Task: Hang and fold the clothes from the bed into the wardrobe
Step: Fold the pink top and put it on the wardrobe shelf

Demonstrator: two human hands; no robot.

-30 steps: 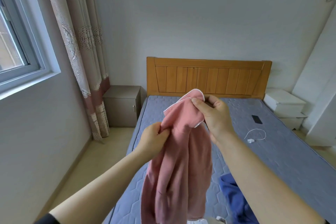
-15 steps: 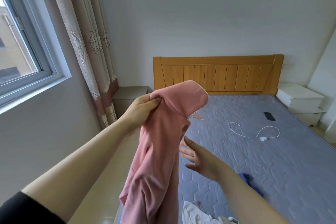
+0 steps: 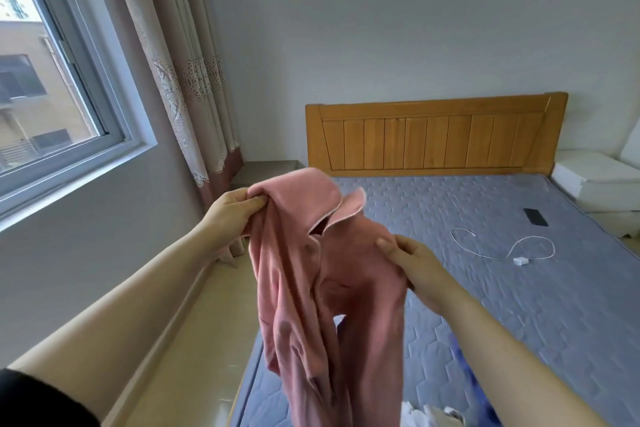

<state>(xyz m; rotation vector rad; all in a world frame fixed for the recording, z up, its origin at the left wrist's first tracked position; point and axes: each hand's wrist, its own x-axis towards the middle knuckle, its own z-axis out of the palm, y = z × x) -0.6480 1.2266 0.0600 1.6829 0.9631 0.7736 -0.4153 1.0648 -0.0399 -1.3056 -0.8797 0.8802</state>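
1. The bed (image 3: 519,305) is filling the right half of the frame, its grey quilted mattress largely bare. No wardrobe is showing.
2. The pink shirt (image 3: 329,288) is hanging in the centre of the frame, lifted clear of the mattress. Its long axis is running vertically from the collar down past the bottom edge, with the buttoned front facing the camera.
3. The left hand (image 3: 232,215) is pinching the shoulder cloth to the left of the collar, with thumb and fingers closed on it. It is the higher hand.
4. The right hand (image 3: 412,263) is gripping the opposite shoulder, lower and to the right. The thumb is pressing the front and the fingers are hidden behind the cloth.
5. Assessment: the collar is lying between both hands and the shoulder line is sloping down to the right. Levelling it appears to be the requirement.
6. A blue garment (image 3: 479,395) and a white garment (image 3: 436,416) are lying at the lower right, not yet handled.
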